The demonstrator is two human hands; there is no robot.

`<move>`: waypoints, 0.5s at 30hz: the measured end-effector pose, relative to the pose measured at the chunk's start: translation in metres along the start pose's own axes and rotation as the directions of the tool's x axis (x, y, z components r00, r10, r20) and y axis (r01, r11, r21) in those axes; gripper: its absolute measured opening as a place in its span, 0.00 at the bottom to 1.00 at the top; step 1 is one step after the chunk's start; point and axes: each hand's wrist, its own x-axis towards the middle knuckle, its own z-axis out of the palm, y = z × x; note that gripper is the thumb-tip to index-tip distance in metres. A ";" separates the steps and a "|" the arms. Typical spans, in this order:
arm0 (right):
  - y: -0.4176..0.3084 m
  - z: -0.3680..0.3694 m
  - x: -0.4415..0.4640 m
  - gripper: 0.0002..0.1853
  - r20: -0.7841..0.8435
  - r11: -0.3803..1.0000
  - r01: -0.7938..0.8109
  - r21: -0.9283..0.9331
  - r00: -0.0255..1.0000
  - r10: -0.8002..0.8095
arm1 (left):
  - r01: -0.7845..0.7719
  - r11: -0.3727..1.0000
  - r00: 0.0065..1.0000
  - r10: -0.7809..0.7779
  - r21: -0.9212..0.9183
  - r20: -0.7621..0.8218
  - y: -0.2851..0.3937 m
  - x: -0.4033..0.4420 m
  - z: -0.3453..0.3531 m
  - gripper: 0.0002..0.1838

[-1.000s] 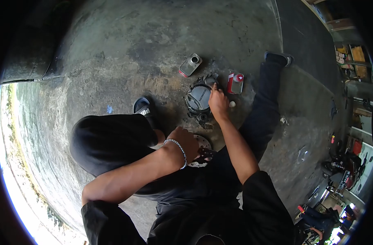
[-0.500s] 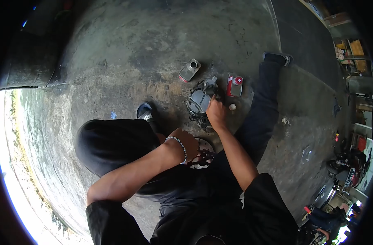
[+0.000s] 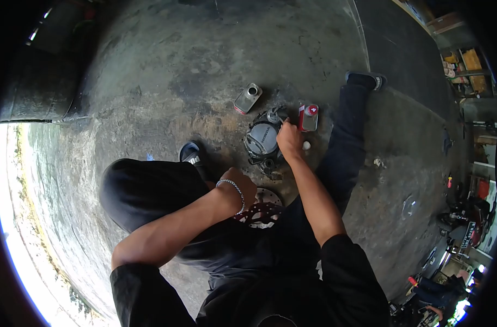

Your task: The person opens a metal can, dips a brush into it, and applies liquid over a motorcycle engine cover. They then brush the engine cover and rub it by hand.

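Observation:
A grey engine cover with HONDA lettering lies on the floor between my legs. My right hand is at its upper right edge, fingers curled in; whether they pinch something small is hidden. My left hand, with a bead bracelet on the wrist, hangs bent by my raised knee; its fingers are out of sight beneath it. Below it, partly covered, is a round metal disc with holes. Just right of the cover stands a red-and-grey can with a red cap.
An uncapped can stands beyond the cover. A small white cap lies by my right wrist. My sandalled foot is left of the cover, and my other leg stretches along the right. Motorcycles and shelves line the far right.
My right hand has shifted slightly up along the cover's edge. My left hand has drawn back a little, and more of the perforated disc shows. The view has moved slightly.

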 end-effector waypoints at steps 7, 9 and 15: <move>-0.005 0.004 -0.004 0.15 0.020 0.998 0.037 -0.057 0.999 -0.036 | -0.029 0.999 1.000 0.029 0.033 -0.006 0.001 -0.001 0.002 0.23; -0.010 0.008 0.000 0.15 0.034 0.992 0.051 -0.115 0.998 -0.047 | -0.013 1.000 1.000 0.014 0.020 -0.017 0.005 -0.001 0.006 0.23; 0.010 -0.011 0.020 0.13 -0.032 0.983 0.109 -0.146 0.993 -0.115 | 0.016 0.999 0.999 -0.014 0.034 -0.052 -0.010 -0.003 0.012 0.23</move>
